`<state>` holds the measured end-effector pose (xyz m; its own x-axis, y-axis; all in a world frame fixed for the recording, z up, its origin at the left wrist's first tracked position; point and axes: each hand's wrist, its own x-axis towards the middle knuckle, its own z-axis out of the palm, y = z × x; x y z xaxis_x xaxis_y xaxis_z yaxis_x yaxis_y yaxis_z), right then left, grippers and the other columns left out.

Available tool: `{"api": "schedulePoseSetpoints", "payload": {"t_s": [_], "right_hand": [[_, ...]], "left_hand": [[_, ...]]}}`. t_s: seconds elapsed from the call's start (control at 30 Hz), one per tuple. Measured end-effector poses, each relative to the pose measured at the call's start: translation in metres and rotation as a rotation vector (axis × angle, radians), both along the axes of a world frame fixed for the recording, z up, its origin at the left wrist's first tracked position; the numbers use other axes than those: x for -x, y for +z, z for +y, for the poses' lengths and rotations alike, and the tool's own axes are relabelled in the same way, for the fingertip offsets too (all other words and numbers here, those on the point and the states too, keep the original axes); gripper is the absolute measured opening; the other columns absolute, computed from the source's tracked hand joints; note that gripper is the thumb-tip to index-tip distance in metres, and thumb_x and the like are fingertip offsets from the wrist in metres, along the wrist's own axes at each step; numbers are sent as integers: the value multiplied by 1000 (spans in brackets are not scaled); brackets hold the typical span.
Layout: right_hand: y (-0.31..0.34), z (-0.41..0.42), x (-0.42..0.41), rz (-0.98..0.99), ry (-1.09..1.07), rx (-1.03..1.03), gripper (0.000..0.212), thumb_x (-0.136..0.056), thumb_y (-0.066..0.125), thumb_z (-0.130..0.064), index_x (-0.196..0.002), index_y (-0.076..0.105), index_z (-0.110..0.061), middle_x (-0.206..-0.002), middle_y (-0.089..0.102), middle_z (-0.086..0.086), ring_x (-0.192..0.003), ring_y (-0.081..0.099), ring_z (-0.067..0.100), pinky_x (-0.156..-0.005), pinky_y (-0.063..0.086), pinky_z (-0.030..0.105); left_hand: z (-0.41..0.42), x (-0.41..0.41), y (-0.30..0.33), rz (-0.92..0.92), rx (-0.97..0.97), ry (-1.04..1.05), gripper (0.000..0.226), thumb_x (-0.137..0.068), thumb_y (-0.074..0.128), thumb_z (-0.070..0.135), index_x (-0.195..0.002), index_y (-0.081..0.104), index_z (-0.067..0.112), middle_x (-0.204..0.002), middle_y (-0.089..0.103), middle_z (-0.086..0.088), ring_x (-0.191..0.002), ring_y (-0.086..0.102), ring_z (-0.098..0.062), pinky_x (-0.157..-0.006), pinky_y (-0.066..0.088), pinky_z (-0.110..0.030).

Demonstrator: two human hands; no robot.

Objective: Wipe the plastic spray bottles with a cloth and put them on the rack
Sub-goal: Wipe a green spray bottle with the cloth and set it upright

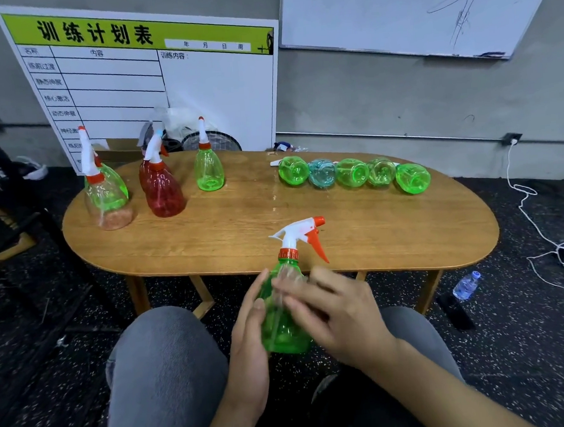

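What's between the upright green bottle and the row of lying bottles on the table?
Head view: only bare tabletop, with a wet-looking streak, lies between the upright green bottle and the row.
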<state>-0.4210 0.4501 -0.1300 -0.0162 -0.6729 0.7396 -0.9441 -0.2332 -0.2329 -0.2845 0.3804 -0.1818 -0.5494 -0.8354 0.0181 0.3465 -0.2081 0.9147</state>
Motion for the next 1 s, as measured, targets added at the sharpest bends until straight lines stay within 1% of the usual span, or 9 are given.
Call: {"api": "schedulePoseSetpoints", "payload": {"t_s": [0.17, 0.3, 0.4, 0.57, 0.63, 0.7, 0.8, 0.9, 1.0], "right_hand": [[1, -24, -5, -99, -233, -136, 35, -107, 46, -47, -123, 74, -33, -95, 59, -13, -66, 60, 7, -53, 48, 25], [-16, -14, -19, -65, -100, -119, 29, -107, 51, -38, -121, 75, -29, -91, 55, -11, -68, 56, 5, -56, 47, 22], [-28, 0, -22, 48, 46, -81, 24, -105, 61, -31, -121, 77, -23, -93, 59, -7, -73, 56, 8, -62, 46, 18], [-38, 15, -18, 229, 151, -66, 23, -100, 71, -28, -121, 77, -21, -92, 54, -6, -73, 55, 12, -58, 51, 28], [-36, 19, -15, 239, 169, -53, 24, -100, 71, -28, -122, 77, -21, -95, 52, -7, -75, 56, 11, -60, 51, 25], [-35, 23, -11, 109, 149, -31, 23, -102, 69, -28, -123, 77, -21, -96, 54, -9, -76, 55, 5, -66, 49, 16], [-32, 22, -4, -283, -12, -16, 25, -106, 58, -40, -127, 71, -34, -87, 53, -16, -69, 48, -3, -63, 38, 10], [-31, 15, 7, -564, -118, -5, 25, -102, 59, -39, -123, 72, -40, -89, 66, -13, -79, 61, 5, -67, 46, 19], [-27, 5, 16, -670, -123, -11, 27, -102, 60, -38, -123, 75, -32, -97, 71, -8, -86, 66, 16, -74, 53, 40]], "left_hand": [[0, 0, -4, -31, 22, 21, 41, -104, 48, 38, -143, 64, 40, -146, 66, 7, -136, 62, -18, -112, 48, -49], [-3, -2, -9, -30, -10, 44, 38, -113, 43, 29, -147, 59, 32, -143, 68, 6, -134, 63, -15, -116, 45, -49], [-2, -3, -8, -23, -40, 30, 43, -114, 33, 23, -148, 57, 31, -137, 72, -2, -130, 67, -22, -109, 48, -44], [1, -5, 3, 29, -72, 13, 49, -99, 47, 37, -146, 59, 29, -134, 74, -8, -124, 70, -29, -102, 52, -43], [3, -5, 5, 44, -58, 4, 49, -100, 59, 40, -147, 58, 28, -135, 73, -8, -123, 71, -29, -98, 56, -38], [3, -5, 7, 28, -47, 10, 68, -89, 75, 52, -149, 55, 28, -136, 72, -11, -123, 71, -30, -95, 60, -34], [2, -6, 5, 34, -52, -41, 96, -71, 93, 57, -153, 51, 31, -141, 68, -14, -130, 66, -34, -101, 55, -45], [2, -5, 1, 79, -59, -91, 81, -81, 86, 40, -153, 50, 33, -142, 68, -9, -131, 65, -32, -98, 59, -43], [4, -5, 2, 83, -66, -121, 64, -91, 68, 30, -152, 50, 38, -138, 71, -5, -127, 69, -27, -93, 61, -36]]}}
